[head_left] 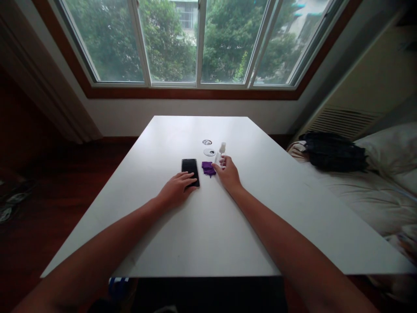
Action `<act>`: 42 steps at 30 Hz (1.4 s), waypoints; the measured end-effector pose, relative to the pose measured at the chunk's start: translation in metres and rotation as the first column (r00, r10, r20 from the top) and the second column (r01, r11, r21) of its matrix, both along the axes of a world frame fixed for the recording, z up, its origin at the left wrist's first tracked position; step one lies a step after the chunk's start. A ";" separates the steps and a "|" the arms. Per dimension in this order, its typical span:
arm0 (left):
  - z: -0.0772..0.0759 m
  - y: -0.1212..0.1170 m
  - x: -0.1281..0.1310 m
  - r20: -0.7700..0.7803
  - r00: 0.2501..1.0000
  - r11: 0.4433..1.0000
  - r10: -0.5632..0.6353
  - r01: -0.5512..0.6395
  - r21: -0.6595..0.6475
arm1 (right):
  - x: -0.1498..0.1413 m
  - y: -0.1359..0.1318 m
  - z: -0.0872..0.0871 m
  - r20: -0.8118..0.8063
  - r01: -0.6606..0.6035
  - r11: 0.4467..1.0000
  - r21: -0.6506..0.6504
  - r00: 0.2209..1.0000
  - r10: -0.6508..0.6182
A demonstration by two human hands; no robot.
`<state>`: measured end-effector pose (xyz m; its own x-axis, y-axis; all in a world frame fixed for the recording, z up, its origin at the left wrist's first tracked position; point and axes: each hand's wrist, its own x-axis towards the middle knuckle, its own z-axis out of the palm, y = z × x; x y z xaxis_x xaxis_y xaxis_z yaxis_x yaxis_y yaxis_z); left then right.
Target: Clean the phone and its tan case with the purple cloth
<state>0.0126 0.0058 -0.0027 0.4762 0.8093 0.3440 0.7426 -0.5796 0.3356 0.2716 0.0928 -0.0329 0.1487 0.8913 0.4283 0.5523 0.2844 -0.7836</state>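
left hand [177, 188], spread on black rectangular phone [189, 165]. right hand [230, 174], curled round clear plastic spray bottle [220, 153]. white tabletop [195, 234], roomy to both side edges.

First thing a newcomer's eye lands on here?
Probably the bright window across the top, then the big white table below it. On the table, the small purple cloth stands out as the strongest colour, between the black phone under the left hand and the clear bottle in the right hand. Two small round things lie just beyond the cloth.
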 end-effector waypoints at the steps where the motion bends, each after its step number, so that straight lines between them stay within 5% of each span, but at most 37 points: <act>1: 0.000 0.002 0.000 0.000 1.000 1.000 -0.003 0.003 -0.003 | -0.001 0.001 0.000 -0.001 -0.004 1.000 -0.006 1.000 0.004; 5: 0.001 0.006 -0.001 -0.001 1.000 1.000 -0.014 0.014 -0.007 | 0.001 -0.005 0.008 0.037 0.048 0.998 0.030 0.998 -0.049; 9: 0.010 -0.013 0.002 0.035 0.999 0.995 0.027 -0.030 0.099 | 0.003 -0.045 0.033 0.005 0.242 0.933 0.268 0.968 -0.252; 12: 0.015 -0.044 0.009 0.055 0.998 0.994 0.013 -0.019 0.109 | -0.004 -0.095 0.046 0.202 -0.030 0.950 0.311 0.979 -0.035; 15: 0.011 -0.072 0.018 -0.017 1.000 1.000 -0.023 0.023 -0.001 | -0.017 -0.138 0.043 0.462 -0.369 0.916 0.160 0.848 0.260; 18: 0.003 -0.084 0.026 -0.126 0.992 0.999 -0.031 0.025 -0.046 | -0.031 -0.158 0.031 0.582 -0.491 0.871 -0.014 0.704 0.406; 27: -0.004 -0.077 0.027 -0.252 0.968 0.997 -0.006 -0.012 -0.071 | -0.040 -0.156 0.028 0.721 -0.432 0.874 -0.224 0.530 0.447; 42: -0.013 -0.065 0.024 -0.208 0.978 0.999 -0.027 0.019 -0.043 | -0.047 -0.147 0.024 0.723 -0.443 0.877 -0.184 0.544 0.426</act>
<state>0.0367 -0.0597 -0.0152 0.5525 0.8085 0.2025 0.7853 -0.5864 0.1985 0.2249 -0.0546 -0.0088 -0.6194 0.7509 0.2293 0.7325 0.6578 -0.1753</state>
